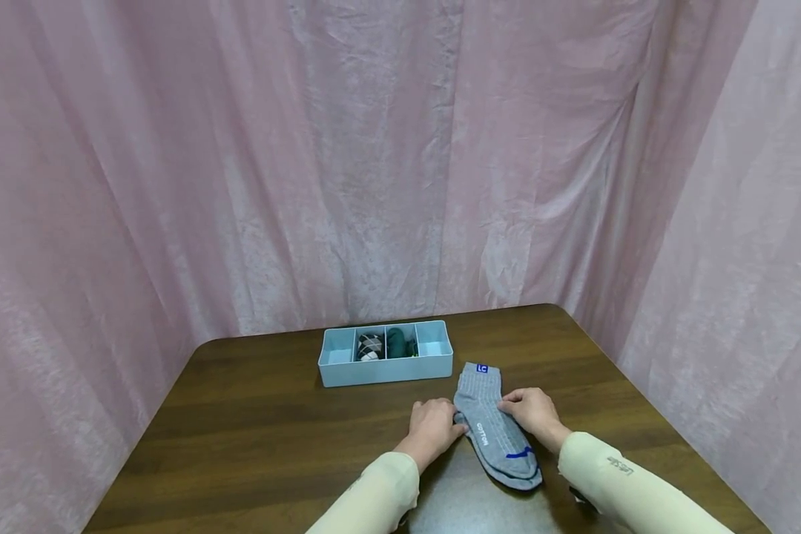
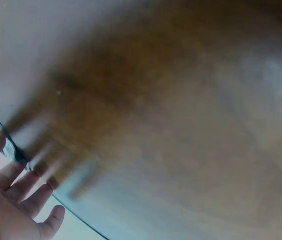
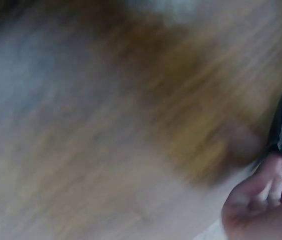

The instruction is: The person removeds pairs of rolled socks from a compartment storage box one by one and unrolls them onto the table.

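Head view, wooden table: reaching back to pink curtains, rounded at both far corners.
Grey socks: lying flat, one upon the other, right of the table's middle; cuffs towards the far edge, toes towards the near edge and slanting right; marked with a blue "LC" tab, white "COTTON" lettering and a blue line by the toe.
Left hand: touching the left edge of the socks near the heel, thumb and forefinger to either side of it.
Right hand: pinching the right edge of the socks, about midway along, between thumb and forefinger.
Light blue box: standing close to the table's far edge, just left of the cuffs, divided into four compartments.
Checked roll: sitting in the second compartment from the left.
Dark green roll: sitting in the third, beside the checked one.
Pale sleeves: covering both forearms; printed with small dark lettering on the right.
Left wrist view, left hand: spreading the fingers, with thumb and forefinger at a dark sock edge; cannot tell whether pinching.
Right wrist view, right hand: pinching the sock edge, near blue markings; largely blurred elsewhere.
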Motion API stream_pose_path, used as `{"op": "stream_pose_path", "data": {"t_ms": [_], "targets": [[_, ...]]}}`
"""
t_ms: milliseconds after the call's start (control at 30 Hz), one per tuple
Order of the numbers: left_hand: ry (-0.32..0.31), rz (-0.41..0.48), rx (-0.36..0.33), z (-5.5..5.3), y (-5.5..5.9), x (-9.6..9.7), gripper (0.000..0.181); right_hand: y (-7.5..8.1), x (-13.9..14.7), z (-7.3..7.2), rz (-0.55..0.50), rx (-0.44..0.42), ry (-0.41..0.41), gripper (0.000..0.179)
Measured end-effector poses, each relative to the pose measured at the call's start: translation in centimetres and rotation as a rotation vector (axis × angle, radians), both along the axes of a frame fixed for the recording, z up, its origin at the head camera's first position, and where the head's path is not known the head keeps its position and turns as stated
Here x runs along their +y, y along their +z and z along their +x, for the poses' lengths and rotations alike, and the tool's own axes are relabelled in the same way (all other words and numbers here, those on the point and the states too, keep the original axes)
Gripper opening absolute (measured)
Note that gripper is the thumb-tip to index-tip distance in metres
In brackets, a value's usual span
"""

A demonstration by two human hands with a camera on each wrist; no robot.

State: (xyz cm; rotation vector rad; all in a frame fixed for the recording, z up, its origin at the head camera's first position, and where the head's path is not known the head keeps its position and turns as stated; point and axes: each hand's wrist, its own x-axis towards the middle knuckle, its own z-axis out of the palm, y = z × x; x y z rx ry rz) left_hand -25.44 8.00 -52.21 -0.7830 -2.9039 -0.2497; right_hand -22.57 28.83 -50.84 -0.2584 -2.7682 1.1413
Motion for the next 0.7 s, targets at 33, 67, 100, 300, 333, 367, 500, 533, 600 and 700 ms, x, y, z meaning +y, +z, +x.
{"op": "stream_pose_path", "data": {"t_ms": [33, 67, 100, 300, 333, 367, 500, 533, 600, 700], "targets": [[0.002, -0.002, -0.004, 0.1, 0.0, 0.0, 0.029, -0.1, 0.1, 0.0, -0.021, -0.008, 0.003, 0.013], [0.002, -0.002, -0.002, 0.1, 0.0, 0.0, 0.029, -0.2, 0.2, -0.1, -0.054, -0.022, 0.005, 0.014], [0.004, -0.001, -0.001, 0.1, 0.0, 0.0, 0.029, -0.2, 0.2, -0.1, -0.085, -0.035, 0.003, 0.015], [0.015, 0.021, -0.014, 0.1, -0.1, 0.0, 0.028, -0.3, 0.9, 0.1, -0.261, -0.11, -0.023, 0.016], [0.016, 0.022, -0.014, 0.0, -0.2, 0.0, 0.028, -0.3, 1.1, 0.2, -0.282, -0.12, -0.023, 0.016], [0.018, 0.02, -0.015, 0.0, -0.2, 0.1, 0.029, -0.3, 1.3, 0.3, -0.301, -0.128, -0.019, 0.016], [0.016, 0.016, -0.007, 0.0, -0.3, 0.1, 0.029, -0.4, 2.2, 0.6, -0.363, -0.161, -0.015, 0.018], [0.015, 0.014, -0.005, 0.0, -0.3, 0.1, 0.029, -0.4, 2.4, 0.7, -0.373, -0.167, -0.015, 0.019], [0.013, 0.013, -0.009, -0.1, -0.2, 0.1, 0.028, -0.4, 2.8, 0.7, -0.39, -0.175, -0.011, 0.02], [0.014, 0.001, -0.021, -0.2, -0.2, 0.1, 0.028, -0.3, 3.5, 0.9, -0.419, -0.191, -0.006, 0.022]]}}
